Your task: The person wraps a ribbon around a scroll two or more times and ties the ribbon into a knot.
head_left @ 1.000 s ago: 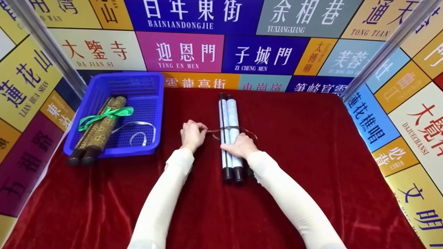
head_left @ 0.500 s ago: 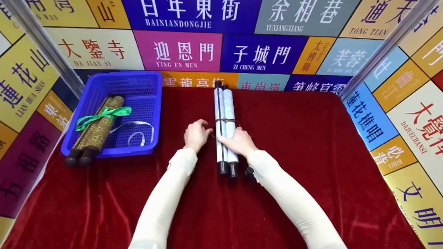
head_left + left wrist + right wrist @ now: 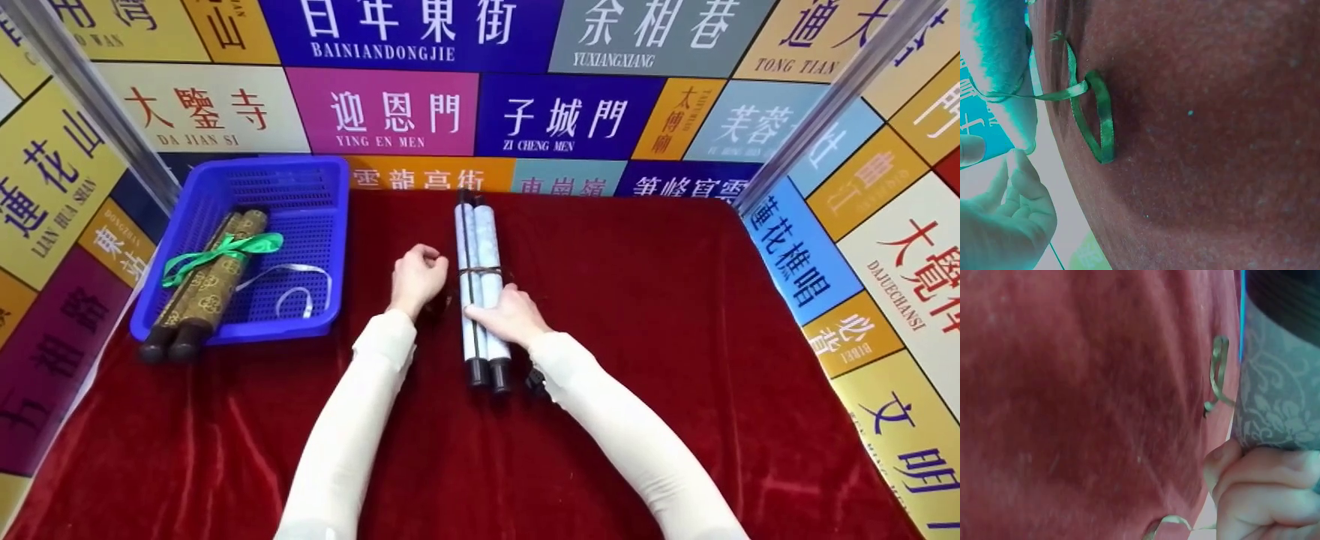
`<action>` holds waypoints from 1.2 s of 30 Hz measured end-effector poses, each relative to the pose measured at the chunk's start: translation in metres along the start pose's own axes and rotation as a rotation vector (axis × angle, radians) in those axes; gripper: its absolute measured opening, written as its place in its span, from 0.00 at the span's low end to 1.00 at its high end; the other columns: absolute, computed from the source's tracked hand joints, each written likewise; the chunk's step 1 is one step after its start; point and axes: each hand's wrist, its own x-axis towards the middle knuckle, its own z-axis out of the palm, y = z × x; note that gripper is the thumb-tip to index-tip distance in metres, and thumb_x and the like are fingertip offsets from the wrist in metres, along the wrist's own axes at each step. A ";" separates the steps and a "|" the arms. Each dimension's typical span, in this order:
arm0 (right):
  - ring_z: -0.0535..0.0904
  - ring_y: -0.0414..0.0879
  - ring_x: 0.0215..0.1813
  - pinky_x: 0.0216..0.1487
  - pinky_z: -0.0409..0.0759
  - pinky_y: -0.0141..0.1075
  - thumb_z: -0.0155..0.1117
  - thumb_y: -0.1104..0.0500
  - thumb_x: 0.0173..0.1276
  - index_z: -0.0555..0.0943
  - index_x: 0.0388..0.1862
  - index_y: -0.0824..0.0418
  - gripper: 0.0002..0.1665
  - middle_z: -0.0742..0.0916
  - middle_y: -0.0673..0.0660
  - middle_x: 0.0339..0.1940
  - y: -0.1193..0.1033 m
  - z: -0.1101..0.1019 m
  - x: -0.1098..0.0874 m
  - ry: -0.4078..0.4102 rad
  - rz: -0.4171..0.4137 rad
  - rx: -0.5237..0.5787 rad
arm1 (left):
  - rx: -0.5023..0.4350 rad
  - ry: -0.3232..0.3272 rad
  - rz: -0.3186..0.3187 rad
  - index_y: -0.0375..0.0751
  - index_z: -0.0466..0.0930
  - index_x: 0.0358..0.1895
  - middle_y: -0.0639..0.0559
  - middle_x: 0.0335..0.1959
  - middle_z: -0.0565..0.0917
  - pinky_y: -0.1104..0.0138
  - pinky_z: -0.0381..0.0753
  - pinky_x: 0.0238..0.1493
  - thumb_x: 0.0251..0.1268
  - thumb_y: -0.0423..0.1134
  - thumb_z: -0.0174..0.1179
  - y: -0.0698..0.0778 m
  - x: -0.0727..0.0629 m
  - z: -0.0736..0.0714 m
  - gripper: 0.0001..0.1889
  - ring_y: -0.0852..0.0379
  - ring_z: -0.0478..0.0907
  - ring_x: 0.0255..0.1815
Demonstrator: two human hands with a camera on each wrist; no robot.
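A light blue scroll, rolled from both ends with dark knobs, stands lengthwise on the red cloth, tilted slightly left. A thin brown ribbon runs across its middle. My right hand grips the scroll below the ribbon, thumb on top; the right wrist view shows bent fingers against the patterned roll. To the left, my left hand has bent fingers, thumb and index tips close together. No ribbon shows between them. In the left wrist view a ribbon loop hangs from the roll, apart from the fingers.
A blue plastic basket stands at the back left. In it lies a gold-brown scroll, tied with a green ribbon, beside a white ribbon. Lettered panels and metal poles border the red cloth.
The scroll has shifted left with my right hand, rising midway and then lowering. My left hand, earlier pinching the ribbon and drawing it left, has let it go; the ribbon lies closer round the scroll.
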 end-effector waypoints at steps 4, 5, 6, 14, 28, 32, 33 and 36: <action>0.83 0.52 0.37 0.44 0.83 0.43 0.66 0.34 0.52 0.76 0.48 0.62 0.37 0.83 0.58 0.40 -0.008 0.010 -0.003 -0.006 -0.045 -0.019 | 0.008 0.023 -0.004 0.41 0.82 0.51 0.48 0.44 0.89 0.57 0.78 0.56 0.71 0.52 0.54 0.000 0.001 -0.001 0.19 0.49 0.84 0.48; 0.83 0.52 0.37 0.43 0.83 0.42 0.66 0.34 0.52 0.76 0.48 0.62 0.37 0.83 0.58 0.40 -0.010 0.012 -0.003 -0.007 -0.052 -0.024 | 0.011 0.032 -0.006 0.41 0.81 0.51 0.48 0.44 0.89 0.57 0.78 0.56 0.72 0.52 0.54 -0.001 0.001 -0.001 0.19 0.48 0.84 0.48; 0.83 0.52 0.37 0.43 0.83 0.42 0.66 0.33 0.52 0.76 0.48 0.62 0.38 0.83 0.58 0.40 -0.013 0.015 -0.004 -0.008 -0.055 -0.030 | 0.016 0.038 -0.006 0.41 0.81 0.51 0.48 0.44 0.88 0.57 0.78 0.56 0.72 0.52 0.53 -0.001 0.001 -0.001 0.19 0.48 0.84 0.48; 0.82 0.52 0.38 0.44 0.83 0.42 0.67 0.33 0.50 0.73 0.50 0.65 0.42 0.84 0.59 0.38 -0.026 0.039 -0.007 -0.017 -0.013 -0.065 | 0.043 0.018 -0.014 0.42 0.79 0.55 0.50 0.47 0.88 0.55 0.79 0.55 0.71 0.51 0.53 -0.005 -0.001 -0.001 0.19 0.48 0.84 0.50; 0.83 0.56 0.45 0.51 0.83 0.46 0.71 0.32 0.53 0.72 0.55 0.68 0.47 0.84 0.61 0.42 -0.029 0.051 -0.011 -0.042 0.012 -0.100 | 0.135 -0.071 0.019 0.42 0.79 0.58 0.43 0.52 0.83 0.51 0.79 0.56 0.68 0.47 0.54 -0.008 -0.006 0.001 0.20 0.41 0.81 0.53; 0.84 0.56 0.44 0.49 0.84 0.45 0.73 0.37 0.52 0.70 0.57 0.69 0.47 0.85 0.62 0.43 -0.029 0.049 -0.010 -0.023 0.024 -0.056 | 0.146 -0.072 0.008 0.42 0.78 0.59 0.42 0.54 0.82 0.51 0.78 0.58 0.68 0.47 0.54 -0.009 -0.005 0.002 0.21 0.40 0.80 0.55; 0.84 0.57 0.44 0.49 0.84 0.45 0.73 0.39 0.52 0.69 0.58 0.69 0.47 0.85 0.63 0.43 -0.030 0.048 -0.009 -0.016 0.016 -0.044 | 0.144 -0.062 0.003 0.42 0.78 0.59 0.42 0.55 0.83 0.51 0.78 0.58 0.68 0.47 0.54 -0.009 -0.005 0.002 0.20 0.40 0.81 0.56; 0.84 0.61 0.46 0.51 0.84 0.48 0.73 0.43 0.53 0.67 0.58 0.71 0.45 0.85 0.67 0.45 -0.033 0.042 -0.006 0.005 -0.002 -0.026 | 0.119 -0.030 0.010 0.41 0.79 0.59 0.42 0.56 0.84 0.51 0.78 0.59 0.68 0.46 0.54 -0.008 -0.002 0.001 0.20 0.39 0.81 0.57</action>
